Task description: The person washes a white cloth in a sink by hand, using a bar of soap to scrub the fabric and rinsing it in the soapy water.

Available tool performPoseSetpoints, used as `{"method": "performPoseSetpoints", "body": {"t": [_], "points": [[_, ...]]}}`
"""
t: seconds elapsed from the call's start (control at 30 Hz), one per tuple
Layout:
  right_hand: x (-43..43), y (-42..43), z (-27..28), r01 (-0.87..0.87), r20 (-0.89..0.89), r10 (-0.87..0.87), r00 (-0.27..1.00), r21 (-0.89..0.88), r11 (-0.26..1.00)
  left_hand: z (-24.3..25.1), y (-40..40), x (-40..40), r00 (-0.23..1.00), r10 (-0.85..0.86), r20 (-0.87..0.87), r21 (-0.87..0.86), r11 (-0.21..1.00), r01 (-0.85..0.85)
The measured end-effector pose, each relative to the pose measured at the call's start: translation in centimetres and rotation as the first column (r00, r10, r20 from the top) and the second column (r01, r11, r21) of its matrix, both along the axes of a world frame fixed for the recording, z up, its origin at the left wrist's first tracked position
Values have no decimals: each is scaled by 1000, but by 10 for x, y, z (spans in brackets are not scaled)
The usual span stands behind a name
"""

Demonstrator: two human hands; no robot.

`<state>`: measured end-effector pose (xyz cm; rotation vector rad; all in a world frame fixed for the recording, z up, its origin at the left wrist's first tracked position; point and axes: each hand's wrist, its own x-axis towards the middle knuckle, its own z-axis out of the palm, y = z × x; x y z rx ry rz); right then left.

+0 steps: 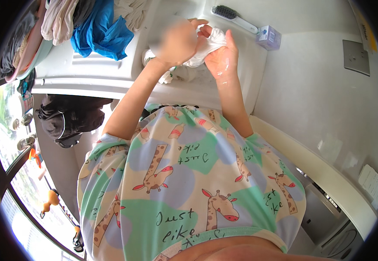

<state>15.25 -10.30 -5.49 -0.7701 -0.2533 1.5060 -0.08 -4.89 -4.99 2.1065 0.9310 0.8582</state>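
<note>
A bunched wet white cloth (215, 39) is held between my two hands over a white laundry sink (242, 88). My left hand (177, 44) grips the cloth from its left side, and much of that hand is hidden by a blurred patch. Palm up and wet with some suds, my right hand (222, 60) has its fingers curled round the cloth's other end. Below and left of the cloth, more white fabric (165, 78) with green parts lies in the basin, partly covered by my left wrist.
A dark-bristled scrubbing brush (238, 20) with a white handle lies on the sink's back ledge beside a purple box (269, 37). Bright blue fabric (102, 31) covers part of the ribbed washboard. Clothes (58, 19) overhang a pink basin (19, 70) at left; dark items (71, 117) hang below.
</note>
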Motion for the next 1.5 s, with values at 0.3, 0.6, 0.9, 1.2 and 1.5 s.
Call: {"method": "performPoseSetpoints", "body": {"t": [0.3,0.6,0.9,1.2,1.5], "points": [[7,-16,-41,-167,-741,406,535,378,911,-5,-24,39,996,60,-60,27,998,-58],[-22,-34,29,-92,-202,36,979,-275,957,15,-94,54,952,-285,110,249,935,251],[-13,-20,-33,41,-165,-69,984,-166,985,-11,-21,68,974,197,112,137,968,-211],[-16,2,-6,67,-71,-71,995,-64,996,-45,4,-4,965,120,-233,-354,914,-199],[-34,-14,-5,-194,-398,105,911,-190,963,-43,-4,15,962,114,-247,-80,987,-137]]}}
